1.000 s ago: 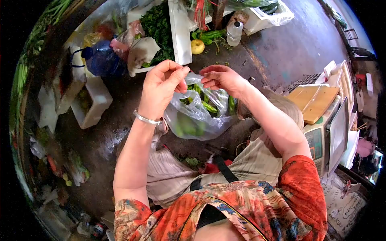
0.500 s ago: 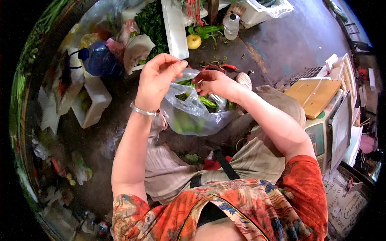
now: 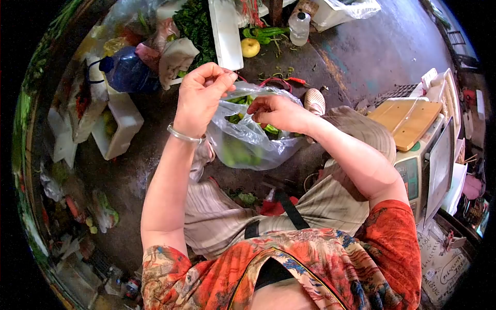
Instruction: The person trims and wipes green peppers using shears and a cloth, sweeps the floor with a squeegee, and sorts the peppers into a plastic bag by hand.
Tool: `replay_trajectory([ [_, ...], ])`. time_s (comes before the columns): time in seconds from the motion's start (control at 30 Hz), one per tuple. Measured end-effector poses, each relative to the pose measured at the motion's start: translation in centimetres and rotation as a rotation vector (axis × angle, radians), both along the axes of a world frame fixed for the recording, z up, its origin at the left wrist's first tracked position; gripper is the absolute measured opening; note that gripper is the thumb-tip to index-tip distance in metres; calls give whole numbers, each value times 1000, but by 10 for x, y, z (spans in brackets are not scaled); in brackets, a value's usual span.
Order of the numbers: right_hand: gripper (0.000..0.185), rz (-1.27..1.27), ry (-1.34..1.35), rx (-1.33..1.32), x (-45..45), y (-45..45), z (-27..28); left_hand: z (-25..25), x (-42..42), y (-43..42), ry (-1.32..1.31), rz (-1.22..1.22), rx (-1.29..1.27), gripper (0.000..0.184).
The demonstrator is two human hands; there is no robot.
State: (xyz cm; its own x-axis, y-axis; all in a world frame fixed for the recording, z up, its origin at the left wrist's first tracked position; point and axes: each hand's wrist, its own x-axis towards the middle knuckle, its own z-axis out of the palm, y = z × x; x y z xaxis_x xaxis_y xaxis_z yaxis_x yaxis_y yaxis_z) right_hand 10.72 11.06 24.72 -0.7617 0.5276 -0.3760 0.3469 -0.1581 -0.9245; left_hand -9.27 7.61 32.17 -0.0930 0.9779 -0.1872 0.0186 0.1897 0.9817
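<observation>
A clear plastic bag (image 3: 243, 155) sits on the floor between my knees, its mouth open upward. Green peppers (image 3: 235, 118) show inside it. Over the bag's far left side is my left hand (image 3: 202, 98), closed with thumb and forefinger pinched together. Whatever the pinch holds, if anything, is too small to make out. My right hand (image 3: 283, 112) hovers at the bag's mouth above the peppers, fingers curved and parted from the thumb, with nothing visible in it.
Ahead lie a yellow round fruit (image 3: 250, 47), loose green peppers (image 3: 266, 32), a clear bottle (image 3: 299, 30) and a red pepper (image 3: 297, 81). To the left are a blue jug (image 3: 132, 72) and foam pieces (image 3: 124, 126). A scale (image 3: 411, 173) carries a wooden board (image 3: 405, 121) at right.
My left hand stays pinched and has shifted slightly. The right hand's fingers have spread a little over the bag. The whole view has tilted slightly.
</observation>
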Motion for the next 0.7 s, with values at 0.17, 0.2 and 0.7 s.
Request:
replay_trajectory([
  [0.17,23,70,-75,-32,-1,3,8,1,1,-1,-48,6,10,9],
  [0.2,23,70,-75,-31,-1,3,8,1,1,-1,-48,6,11,9],
  [0.7,34,160,-194,354,-2,-10,-13,0,4,-6,128,-140,-75,50],
])
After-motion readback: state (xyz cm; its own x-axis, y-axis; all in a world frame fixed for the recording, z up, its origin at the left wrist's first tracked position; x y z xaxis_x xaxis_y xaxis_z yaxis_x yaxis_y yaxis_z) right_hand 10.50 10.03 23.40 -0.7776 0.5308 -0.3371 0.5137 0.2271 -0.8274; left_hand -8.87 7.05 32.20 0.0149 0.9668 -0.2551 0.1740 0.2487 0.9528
